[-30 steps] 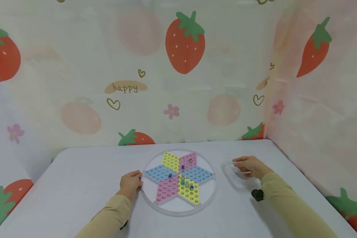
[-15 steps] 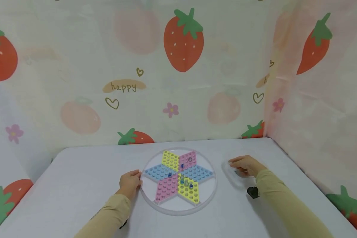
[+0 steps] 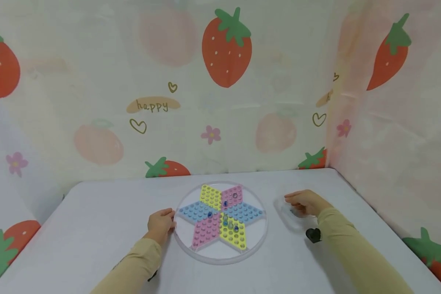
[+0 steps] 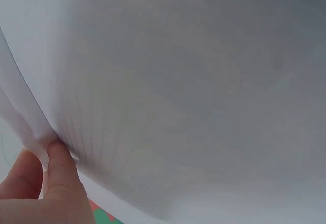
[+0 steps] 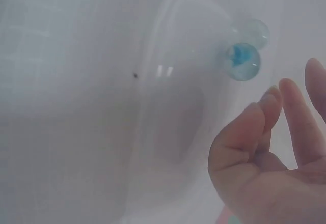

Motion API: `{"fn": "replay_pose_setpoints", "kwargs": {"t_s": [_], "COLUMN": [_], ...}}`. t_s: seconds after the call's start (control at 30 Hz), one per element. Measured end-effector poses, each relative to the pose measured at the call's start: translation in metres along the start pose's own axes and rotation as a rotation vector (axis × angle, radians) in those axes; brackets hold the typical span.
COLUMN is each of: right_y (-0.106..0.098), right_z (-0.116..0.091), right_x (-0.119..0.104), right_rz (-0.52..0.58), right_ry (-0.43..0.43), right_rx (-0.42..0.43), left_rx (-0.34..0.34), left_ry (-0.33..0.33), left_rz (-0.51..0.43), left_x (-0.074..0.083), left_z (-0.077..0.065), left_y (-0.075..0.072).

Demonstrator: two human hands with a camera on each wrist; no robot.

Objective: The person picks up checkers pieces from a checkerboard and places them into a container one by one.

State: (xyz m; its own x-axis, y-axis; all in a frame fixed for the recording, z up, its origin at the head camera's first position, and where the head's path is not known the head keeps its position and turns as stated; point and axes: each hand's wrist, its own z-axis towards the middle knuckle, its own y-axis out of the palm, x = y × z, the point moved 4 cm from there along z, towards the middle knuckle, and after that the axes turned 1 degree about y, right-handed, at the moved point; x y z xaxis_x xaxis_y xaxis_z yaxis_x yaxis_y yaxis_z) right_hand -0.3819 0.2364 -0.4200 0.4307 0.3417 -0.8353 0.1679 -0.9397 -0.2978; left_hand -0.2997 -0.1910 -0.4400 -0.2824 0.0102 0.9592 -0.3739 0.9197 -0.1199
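Note:
A round Chinese checkers board (image 3: 256, 234) with a yellow, pink and blue star lies on the table in the head view. Several marbles sit in its holes, among them a dark blue marble (image 3: 210, 214). My left hand (image 3: 161, 222) pinches the board's left rim between thumb and fingers; the left wrist view shows the fingers (image 4: 63, 175) at the pale edge. My right hand (image 3: 306, 202) hovers at a clear plastic box (image 3: 283, 216). In the right wrist view a blue-streaked marble (image 5: 243, 62) and a clear marble (image 5: 256, 33) lie beyond the fingertips, with nothing visible between them.
A white cloth covers the table (image 3: 106, 228). Behind it and at the right hang pale curtains (image 3: 191, 139) printed with strawberries. The box stands right of the board, with a gap between them.
My right hand has dipped slightly and shifted a little left over the clear box, its fingers drawing closer together. My left hand stays at the board's rim.

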Motion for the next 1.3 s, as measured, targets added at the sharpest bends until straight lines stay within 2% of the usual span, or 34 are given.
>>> {"fn": "replay_pose_setpoints", "kwargs": {"t_s": [0.2,0.47,0.7,1.0,1.3], "right_y": [-0.004,-0.006,-0.002,0.014,0.038], "right_z": [-0.011,-0.025,-0.035,-0.042,-0.043], "right_x": [-0.003,-0.017,-0.033,-0.047,-0.052], "right_rz": [0.101,0.221,0.247,0.285,0.301], "right_ry": [-0.015,-0.105,-0.144,-0.193,-0.195], "right_rx": [-0.054,-0.086,-0.113,-0.143,-0.162], "left_rx": [-0.008,-0.021,-0.019,-0.031,-0.038], "left_ry": [0.004,-0.003,-0.007,-0.004,-0.010], "left_rz": [0.012,-0.007,-0.017,-0.032,-0.041], "left_x": [0.000,0.001,0.002,0.000,-0.001], "left_z": [0.002,0.003,0.000,0.001,0.002], "left_y": [0.001,-0.002,-0.002,0.001,0.002]}}
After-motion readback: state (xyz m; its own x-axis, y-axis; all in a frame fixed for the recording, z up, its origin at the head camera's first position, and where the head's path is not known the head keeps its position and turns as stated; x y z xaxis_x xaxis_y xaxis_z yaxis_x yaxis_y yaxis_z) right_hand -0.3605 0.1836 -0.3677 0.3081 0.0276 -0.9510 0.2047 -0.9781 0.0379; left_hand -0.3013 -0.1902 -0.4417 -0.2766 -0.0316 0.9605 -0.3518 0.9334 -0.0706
